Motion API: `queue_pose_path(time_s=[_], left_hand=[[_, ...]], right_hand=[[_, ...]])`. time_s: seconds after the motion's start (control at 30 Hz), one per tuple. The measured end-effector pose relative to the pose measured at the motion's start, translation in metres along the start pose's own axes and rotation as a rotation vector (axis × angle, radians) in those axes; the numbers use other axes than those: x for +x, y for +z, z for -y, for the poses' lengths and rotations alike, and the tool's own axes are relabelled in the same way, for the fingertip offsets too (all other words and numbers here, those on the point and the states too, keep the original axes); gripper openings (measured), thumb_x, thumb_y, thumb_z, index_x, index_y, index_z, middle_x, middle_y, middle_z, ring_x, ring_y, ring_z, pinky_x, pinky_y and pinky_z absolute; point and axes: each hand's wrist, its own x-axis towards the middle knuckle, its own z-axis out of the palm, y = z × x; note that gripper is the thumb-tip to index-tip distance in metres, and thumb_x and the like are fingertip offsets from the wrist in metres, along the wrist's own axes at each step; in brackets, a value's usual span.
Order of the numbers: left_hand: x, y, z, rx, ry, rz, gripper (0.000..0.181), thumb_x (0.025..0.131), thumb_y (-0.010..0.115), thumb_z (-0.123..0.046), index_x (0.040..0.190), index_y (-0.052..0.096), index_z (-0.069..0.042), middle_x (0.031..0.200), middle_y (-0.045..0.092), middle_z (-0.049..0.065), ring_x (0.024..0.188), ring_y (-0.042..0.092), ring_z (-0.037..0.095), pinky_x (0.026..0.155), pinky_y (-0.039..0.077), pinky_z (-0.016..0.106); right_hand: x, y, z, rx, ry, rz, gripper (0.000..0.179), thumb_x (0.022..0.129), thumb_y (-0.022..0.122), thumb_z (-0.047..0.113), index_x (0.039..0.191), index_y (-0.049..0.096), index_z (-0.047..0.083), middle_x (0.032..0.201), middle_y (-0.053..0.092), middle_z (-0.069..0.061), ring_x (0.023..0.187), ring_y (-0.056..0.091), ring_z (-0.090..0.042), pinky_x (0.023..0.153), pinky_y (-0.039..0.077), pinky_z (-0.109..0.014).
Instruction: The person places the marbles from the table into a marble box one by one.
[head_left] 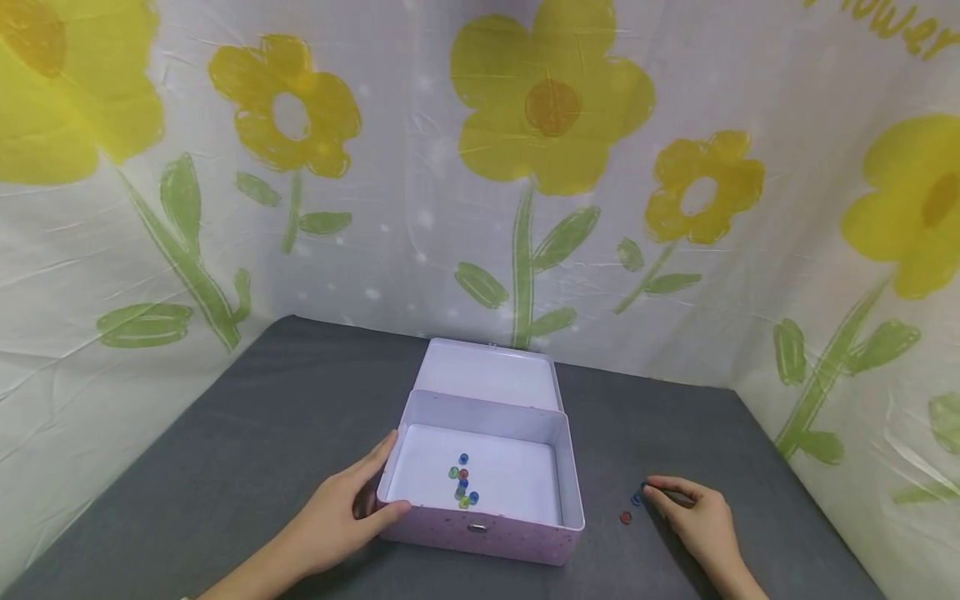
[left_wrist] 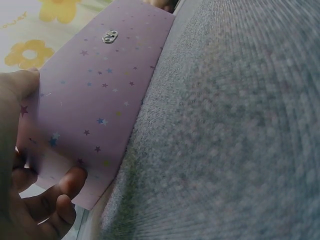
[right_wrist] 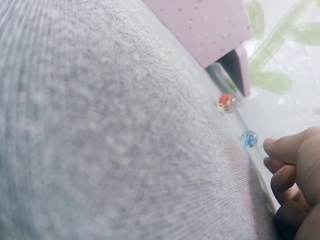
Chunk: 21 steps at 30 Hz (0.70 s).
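A pink-lilac tin box (head_left: 525, 540) with small stars stands with its lid (head_left: 491, 373) tipped back. My left hand (head_left: 337, 508) grips its front left corner, thumb at the front rim and fingers along the left side. Several glass marbles (head_left: 463, 483), blue, green, red and yellow, lie on the box floor. To the right of the box, my right hand (head_left: 697, 517) pinches a blue marble (head_left: 643, 485) between thumb and forefinger, mostly hidden by the fingertips. Just beside those fingertips lies another blue marble (right_wrist: 249, 139), with a red-orange marble (right_wrist: 226, 102) near it on the cloth.
Dark grey cloth (head_left: 247, 467) covers the table under everything. A white curtain with yellow flowers (head_left: 405, 250) hangs behind and along both sides. The lid rests behind the box, toward the far table edge.
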Motion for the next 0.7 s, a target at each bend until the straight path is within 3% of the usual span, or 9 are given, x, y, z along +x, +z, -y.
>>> queue_pose_path(time_s=[0.1, 0.3, 0.53, 0.7], left_hand=[[0.000, -0.001, -0.001, -0.001, -0.004, 0.006, 0.091, 0.094, 0.080, -0.049, 0.166, 0.037, -0.016, 0.139, 0.058, 0.009, 0.073, 0.047, 0.001, 0.064, 0.044, 0.022], [0.000, -0.001, 0.000, -0.012, 0.013, 0.005, 0.089, 0.095, 0.079, -0.046, 0.166, 0.037, -0.015, 0.139, 0.058, 0.010, 0.073, 0.047, 0.001, 0.063, 0.044, 0.022], [0.000, 0.000, 0.001, -0.011, 0.015, 0.000, 0.089, 0.094, 0.080, -0.046, 0.166, 0.037, -0.014, 0.137, 0.059, 0.010, 0.071, 0.047, 0.001, 0.062, 0.044, 0.022], [0.000, 0.000, 0.001, -0.013, 0.013, 0.002, 0.089, 0.094, 0.080, -0.046, 0.166, 0.038, -0.014, 0.137, 0.059, 0.011, 0.070, 0.046, 0.001, 0.061, 0.044, 0.022]], right_hand=[[0.000, 0.000, 0.000, 0.018, 0.013, 0.003, 0.039, 0.092, 0.085, 0.030, 0.121, 0.080, 0.005, 0.071, 0.073, 0.001, 0.053, 0.053, -0.011, 0.051, 0.043, -0.027], [0.000, 0.001, 0.003, 0.031, 0.006, -0.009, 0.039, 0.091, 0.086, 0.030, 0.120, 0.081, 0.005, 0.091, 0.079, 0.001, 0.057, 0.058, -0.010, 0.053, 0.046, -0.027], [0.004, -0.002, 0.014, 0.078, -0.008, 0.009, 0.042, 0.093, 0.084, 0.033, 0.124, 0.079, 0.006, 0.070, 0.068, 0.000, 0.050, 0.048, -0.010, 0.049, 0.042, -0.028], [0.007, -0.005, 0.025, 0.102, -0.026, 0.006, 0.044, 0.094, 0.083, 0.038, 0.125, 0.079, 0.008, 0.091, 0.076, 0.003, 0.047, 0.040, -0.008, 0.045, 0.039, -0.028]])
